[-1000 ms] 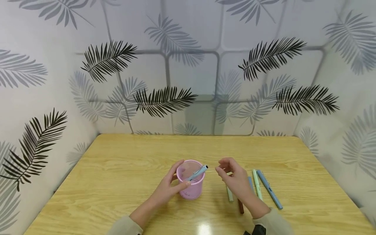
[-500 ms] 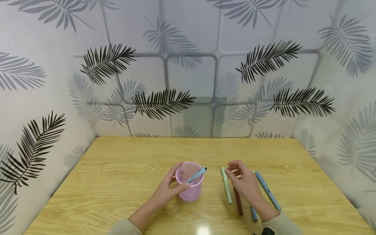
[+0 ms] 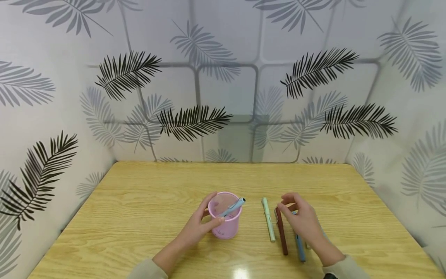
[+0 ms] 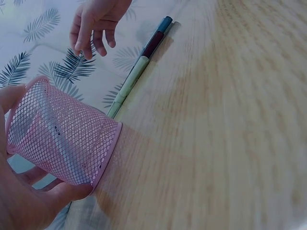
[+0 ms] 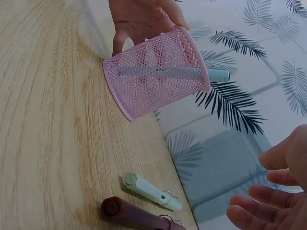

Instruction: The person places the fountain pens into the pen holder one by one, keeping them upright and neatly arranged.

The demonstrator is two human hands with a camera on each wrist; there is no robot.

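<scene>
My left hand (image 3: 196, 228) grips a pink mesh pen holder (image 3: 225, 231), fingers behind it and thumb at its front rim. A light blue pen (image 3: 234, 207) leans inside, its end poking above the rim. My right hand (image 3: 302, 221) hovers over the pens to the right, fingers loosely bent and holding nothing. Nearest its fingertips lies a dark red pen (image 3: 282, 236), with a light green pen (image 3: 268, 221) to the left. A blue pen (image 3: 300, 248) runs partly beneath the hand. Further pens are mostly hidden behind the hand and wrist.
All this is on a light wooden table (image 3: 146, 193). Behind it stands a pale wall (image 3: 237, 143) with a leaf pattern, and patterned walls rise at both sides too.
My right hand has moved right, away from the holder and across the pens, uncovering the green and dark red pens. My left hand and the holder stay in place.
</scene>
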